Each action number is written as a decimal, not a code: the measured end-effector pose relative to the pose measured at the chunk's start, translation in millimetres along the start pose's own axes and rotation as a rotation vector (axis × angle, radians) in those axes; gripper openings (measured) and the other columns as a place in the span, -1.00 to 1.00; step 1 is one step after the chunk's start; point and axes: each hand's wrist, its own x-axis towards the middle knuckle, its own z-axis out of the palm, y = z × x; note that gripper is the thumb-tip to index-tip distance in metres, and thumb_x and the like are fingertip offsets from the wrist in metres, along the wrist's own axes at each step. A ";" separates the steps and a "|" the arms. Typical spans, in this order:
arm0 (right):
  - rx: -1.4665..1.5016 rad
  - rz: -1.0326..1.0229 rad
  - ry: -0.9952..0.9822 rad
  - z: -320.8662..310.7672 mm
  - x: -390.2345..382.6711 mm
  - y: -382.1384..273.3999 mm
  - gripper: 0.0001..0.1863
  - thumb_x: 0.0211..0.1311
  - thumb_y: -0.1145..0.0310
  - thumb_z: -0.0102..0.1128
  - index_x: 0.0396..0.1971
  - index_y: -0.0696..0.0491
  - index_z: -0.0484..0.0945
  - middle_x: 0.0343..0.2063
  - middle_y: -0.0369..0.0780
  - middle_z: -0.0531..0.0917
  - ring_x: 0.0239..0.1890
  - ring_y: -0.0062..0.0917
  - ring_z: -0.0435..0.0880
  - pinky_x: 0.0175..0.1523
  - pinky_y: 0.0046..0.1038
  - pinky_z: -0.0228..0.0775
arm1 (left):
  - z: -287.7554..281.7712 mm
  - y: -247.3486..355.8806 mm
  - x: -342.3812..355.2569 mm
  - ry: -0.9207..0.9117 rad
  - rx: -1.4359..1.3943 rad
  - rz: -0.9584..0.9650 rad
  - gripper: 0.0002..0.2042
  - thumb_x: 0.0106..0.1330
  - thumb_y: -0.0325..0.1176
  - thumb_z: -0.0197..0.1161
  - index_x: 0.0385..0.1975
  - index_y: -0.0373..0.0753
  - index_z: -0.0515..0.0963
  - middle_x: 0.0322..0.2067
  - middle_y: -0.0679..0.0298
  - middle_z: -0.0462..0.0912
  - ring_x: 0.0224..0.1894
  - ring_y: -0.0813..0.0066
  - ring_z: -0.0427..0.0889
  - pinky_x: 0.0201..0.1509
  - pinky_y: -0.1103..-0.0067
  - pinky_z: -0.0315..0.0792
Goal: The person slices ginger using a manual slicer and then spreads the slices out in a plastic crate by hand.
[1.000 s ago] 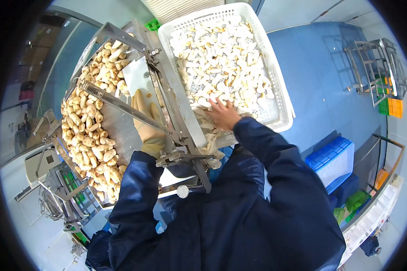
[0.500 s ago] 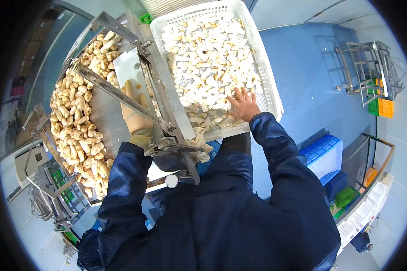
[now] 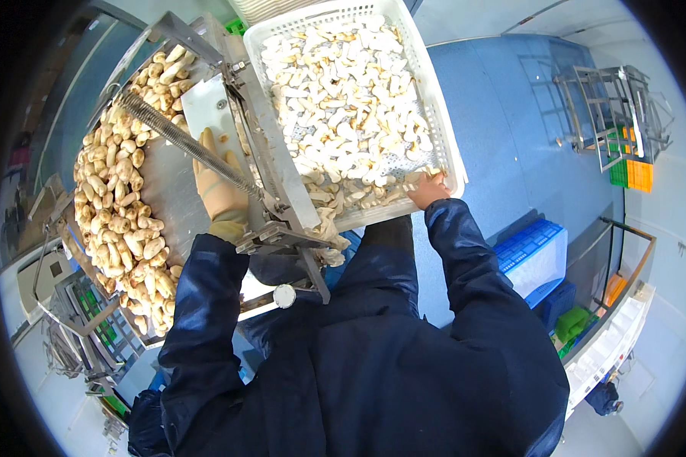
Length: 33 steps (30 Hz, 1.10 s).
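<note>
My left hand (image 3: 221, 186), in a pale glove, lies on the metal worktop with its fingers stretched out beside a white plate (image 3: 204, 105). A long coil spring (image 3: 187, 143) of a metal frame (image 3: 263, 164) crosses in front of it and hides part of the fingers. To the left is a heap of stubby, brown-tipped mushrooms (image 3: 114, 198). My bare right hand (image 3: 432, 190) is at the near right corner of a white perforated crate (image 3: 448, 137), fingers bent together among pale mushroom slices (image 3: 347, 99). What they hold is hidden.
A crumpled cloth (image 3: 329, 232) hangs by the crate's near left corner. Blue flooring (image 3: 503, 145) lies to the right, with a blue-and-white crate (image 3: 537, 259) and a metal rack (image 3: 610, 110) on it. A round white knob (image 3: 284, 295) sticks out near my body.
My right hand has gone from spread over the slices to bent fingers at the crate's near right corner. The left hand keeps its place on the worktop. The view has shifted slightly.
</note>
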 end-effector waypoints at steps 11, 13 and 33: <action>0.116 -0.044 0.175 5.7 -3.0 -32.6 -0.29 -0.01 0.07 0.16 0.19 -0.13 0.15 0.26 0.14 -0.17 0.27 0.15 -0.07 0.15 0.22 -0.06 | 2.8 -1.8 1.8 0.009 0.029 -0.002 -0.53 0.15 -0.49 0.07 0.12 -0.34 0.26 0.04 0.04 0.38 0.12 0.08 0.29 0.17 0.40 0.23; 0.057 -0.051 0.153 -9.8 -24.9 -44.1 -0.27 0.00 0.08 0.15 0.21 -0.11 0.13 0.27 0.08 -0.10 0.27 0.12 -0.03 0.20 0.13 -0.05 | 1.2 -3.9 -4.4 0.011 0.041 -0.012 -0.53 0.15 -0.49 0.07 0.12 -0.34 0.26 0.04 0.04 0.38 0.12 0.09 0.29 0.17 0.41 0.23; -0.143 -0.453 0.209 -40.9 48.8 -64.5 -0.25 0.11 -0.16 -0.05 0.28 -0.25 0.00 0.32 -0.05 -0.13 0.33 0.02 -0.17 0.20 0.23 -0.20 | -0.8 1.4 2.3 0.017 0.025 -0.023 -0.59 0.10 -0.53 0.05 0.02 -0.33 0.34 0.00 -0.08 0.39 0.11 -0.03 0.30 0.17 0.32 0.21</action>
